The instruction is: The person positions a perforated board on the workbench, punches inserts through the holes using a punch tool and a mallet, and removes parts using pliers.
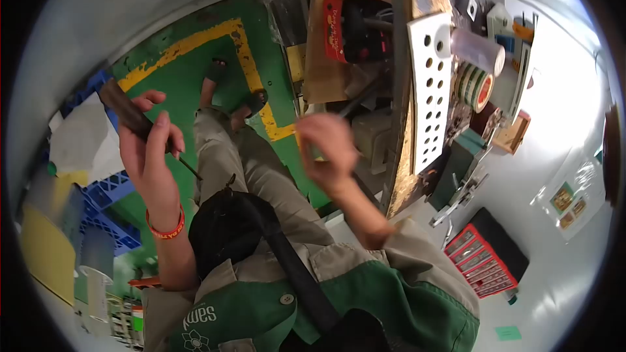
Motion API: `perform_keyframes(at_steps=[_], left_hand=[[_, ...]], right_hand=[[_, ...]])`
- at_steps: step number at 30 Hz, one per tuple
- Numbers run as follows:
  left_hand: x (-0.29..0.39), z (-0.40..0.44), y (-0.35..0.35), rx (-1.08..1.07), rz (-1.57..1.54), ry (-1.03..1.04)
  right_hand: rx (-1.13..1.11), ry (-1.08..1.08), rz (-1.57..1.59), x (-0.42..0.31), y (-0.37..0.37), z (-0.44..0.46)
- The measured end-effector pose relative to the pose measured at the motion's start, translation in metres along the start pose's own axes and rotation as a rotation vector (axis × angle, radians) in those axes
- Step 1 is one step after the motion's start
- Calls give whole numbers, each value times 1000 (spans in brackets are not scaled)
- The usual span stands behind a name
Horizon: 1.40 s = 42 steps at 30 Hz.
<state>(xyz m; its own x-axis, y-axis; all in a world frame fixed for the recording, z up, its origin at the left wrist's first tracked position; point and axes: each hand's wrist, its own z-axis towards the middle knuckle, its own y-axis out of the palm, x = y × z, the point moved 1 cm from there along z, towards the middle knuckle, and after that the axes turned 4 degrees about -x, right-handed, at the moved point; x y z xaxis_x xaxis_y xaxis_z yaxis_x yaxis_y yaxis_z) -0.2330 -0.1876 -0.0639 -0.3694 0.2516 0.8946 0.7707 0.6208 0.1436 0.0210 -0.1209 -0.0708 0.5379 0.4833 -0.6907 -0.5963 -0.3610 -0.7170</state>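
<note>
My left hand (pixel 149 150) is closed around a dark brown, bar-like tool (pixel 127 109) with a thin dark shaft. The thick end points up and away, while the thin shaft comes out below my fingers toward my trousers. A red band circles that wrist. My right hand (pixel 329 151) is raised in front of my body, left of the workbench edge. Its fingers look curled, but motion blurs them, and I cannot make out anything in them. A black bag (pixel 231 225) hangs at my waist.
On the workbench (pixel 399 186) at the right stand a white perforated plate (pixel 432 91), a striped tape roll (pixel 475 87) and a red drawer cabinet (pixel 479 257). Below it is a red-and-black box (pixel 355 29). Blue crates (pixel 107 221) and papers (pixel 88 140) are at the left. Yellow lines (pixel 251 72) mark the green floor.
</note>
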Motion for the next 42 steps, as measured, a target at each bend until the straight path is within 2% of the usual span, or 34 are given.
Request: perform_keyframes(at_steps=[1, 2, 3, 4, 6, 7, 8, 9, 10, 11, 12, 13, 14, 15, 16, 17, 18, 20, 22, 25, 30, 34, 36, 38, 42], left_hand=[[0, 2, 8, -32, 13, 13], [2, 4, 17, -65, 22, 17], [5, 6, 28, -115, 53, 15], [11, 6, 42, -118, 58, -14], [12, 6, 66, -204, 93, 93], [15, 5, 78, -242, 90, 129], [17, 3, 89, -266, 99, 173], [18, 3, 101, -314, 85, 198], [20, 2, 111, -359, 72, 220], [22, 1, 125, -396, 78, 218], [24, 0, 138, -447, 69, 195], [25, -1, 149, -501, 74, 185], [28, -4, 163, -523, 84, 177], [29, -6, 175, -577, 64, 190], [29, -7, 186, -631, 46, 198], [31, -11, 201, -658, 76, 205], [31, -15, 215, -706, 56, 173], [35, -22, 240, -804, 35, 80], [34, -26, 265, -922, -71, -48], [26, -26, 302, -1085, -118, -103], [-3, -27, 362, -1296, -301, -158], [-20, -23, 392, -1441, -231, 40], [-24, -26, 396, -1360, -131, 87], [-32, -23, 393, -1389, -198, 87], [-38, -18, 387, -1361, -112, 281]], right_hand=[[198, -153, -219, 2, -41, 25], [411, -40, -573, 15, -70, 26], [680, -55, -509, 37, -109, 42], [784, 128, -513, 47, -142, 58], [807, 27, -728, 84, -188, 80], [719, 52, -731, 98, -204, 87], [492, 96, -736, 109, -218, 88], [311, 432, -461, 90, -218, 97], [428, 591, -180, 92, -213, 96], [379, 628, -222, 98, -215, 91], [519, 372, -129, 92, -211, 80], [604, 194, -361, 95, -209, 65], [744, 136, -318, 97, -210, 49], [798, 129, 47, 108, -208, 26], [856, 218, -68, 95, -216, 5], [967, 146, 116, 96, -220, -19], [1062, 187, 265, 85, -223, -40], [1237, 272, 346, 74, -220, -83], [1237, 341, 276, 78, -209, -126], [1262, 500, 301, 74, -182, -166], [1399, 568, 452, 77, -151, -167], [1392, 531, 481, 84, -150, -169], [1443, 534, 520, 84, -150, -165], [1466, 555, 554, 84, -150, -165], [1456, 570, 569, 84, -150, -166]])
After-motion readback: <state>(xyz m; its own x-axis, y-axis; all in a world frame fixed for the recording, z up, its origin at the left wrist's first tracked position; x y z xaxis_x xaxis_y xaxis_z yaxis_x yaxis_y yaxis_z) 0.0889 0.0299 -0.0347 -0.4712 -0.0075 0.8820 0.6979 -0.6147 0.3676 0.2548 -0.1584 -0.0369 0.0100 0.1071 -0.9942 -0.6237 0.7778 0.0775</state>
